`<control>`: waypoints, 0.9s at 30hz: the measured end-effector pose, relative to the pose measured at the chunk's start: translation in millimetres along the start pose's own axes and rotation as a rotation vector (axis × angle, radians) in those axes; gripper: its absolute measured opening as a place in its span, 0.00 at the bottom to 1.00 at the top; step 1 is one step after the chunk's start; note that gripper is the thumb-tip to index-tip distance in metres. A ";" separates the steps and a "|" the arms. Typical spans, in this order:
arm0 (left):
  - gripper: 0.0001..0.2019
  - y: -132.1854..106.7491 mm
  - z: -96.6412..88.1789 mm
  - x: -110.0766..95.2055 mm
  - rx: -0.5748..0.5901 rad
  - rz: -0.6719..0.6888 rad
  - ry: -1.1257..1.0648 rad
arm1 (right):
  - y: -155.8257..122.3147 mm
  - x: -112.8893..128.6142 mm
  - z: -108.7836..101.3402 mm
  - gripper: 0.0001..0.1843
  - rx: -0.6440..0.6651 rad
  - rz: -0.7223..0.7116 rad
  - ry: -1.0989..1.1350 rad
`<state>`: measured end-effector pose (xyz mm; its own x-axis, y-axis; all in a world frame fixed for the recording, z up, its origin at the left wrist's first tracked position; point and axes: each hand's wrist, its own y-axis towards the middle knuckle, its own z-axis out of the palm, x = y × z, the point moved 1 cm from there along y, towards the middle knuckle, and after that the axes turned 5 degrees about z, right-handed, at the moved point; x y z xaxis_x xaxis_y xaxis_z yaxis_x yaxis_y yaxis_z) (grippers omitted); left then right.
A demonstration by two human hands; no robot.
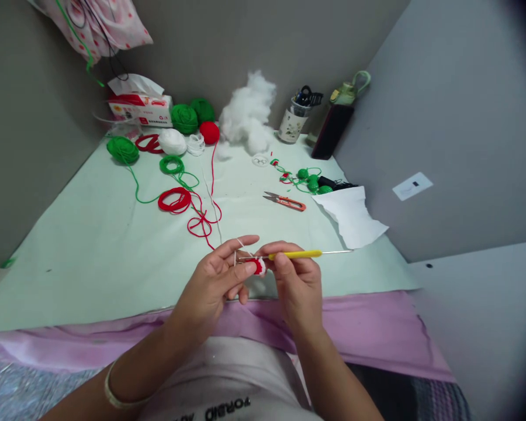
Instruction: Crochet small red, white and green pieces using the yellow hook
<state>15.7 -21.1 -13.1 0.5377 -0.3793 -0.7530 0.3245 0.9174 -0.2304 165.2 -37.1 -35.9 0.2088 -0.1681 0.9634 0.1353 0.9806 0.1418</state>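
Note:
My left hand (219,279) pinches a small red and white crochet piece (259,267) between thumb and fingers, with white yarn (239,245) looped over the raised index finger. My right hand (294,279) grips a crochet hook with a yellow handle (296,255), its metal tip pointing left into the piece. Both hands hover over the near edge of the pale green table (92,251). The white yarn strand (213,204) runs back across the table.
Red loose yarn (201,222), red yarn coils (174,200), green yarn balls (123,149), a white ball (172,141), a red ball (209,132), white stuffing (249,114), orange snips (287,202), white paper (350,215), small green pieces (312,181), tissue box (141,108), scissors cup (294,120), bottle (335,126).

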 end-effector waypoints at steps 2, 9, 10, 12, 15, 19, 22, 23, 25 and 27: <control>0.19 -0.3 -0.7 0.1 -0.003 0.004 0.011 | 0.4 -1.9 0.3 0.10 -0.004 0.030 0.024; 0.18 -0.2 0.2 -1.6 -0.015 0.014 0.009 | 1.8 0.3 1.7 0.08 -0.009 -0.027 0.051; 0.17 -0.1 0.5 -1.9 -0.018 0.012 0.007 | 1.5 1.2 1.7 0.08 -0.029 -0.061 0.033; 0.16 -0.1 0.8 -1.9 -0.019 0.006 -0.001 | 0.3 3.4 2.1 0.08 -0.076 -0.142 -0.036; 0.16 -0.3 0.8 -0.8 -0.006 -0.010 0.002 | -2.1 7.0 4.1 0.08 -0.136 -0.246 -0.170; 0.15 -0.6 0.2 0.9 -0.020 -0.014 0.020 | -4.1 9.4 4.6 0.08 -0.150 -0.269 -0.213; 0.14 0.2 -0.3 0.8 -0.038 0.009 0.036 | -4.2 8.5 1.8 0.09 -0.090 -0.206 -0.141; 0.14 0.7 -0.5 0.7 -0.040 0.017 0.043 | -4.2 7.9 0.7 0.09 -0.072 -0.183 -0.109; 0.13 1.9 -0.9 0.6 -0.047 0.031 0.062 | -4.3 7.1 -1.0 0.10 -0.074 -0.161 -0.067; 0.13 2.7 -1.5 0.6 -0.053 0.043 0.075 | -4.9 6.9 -1.3 0.10 -0.100 -0.171 -0.075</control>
<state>15.7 -18.7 -15.1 0.4896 -0.3316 -0.8065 0.2598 0.9383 -0.2281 167.2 -43.1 -30.2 0.1020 -0.3195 0.9421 0.2586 0.9230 0.2851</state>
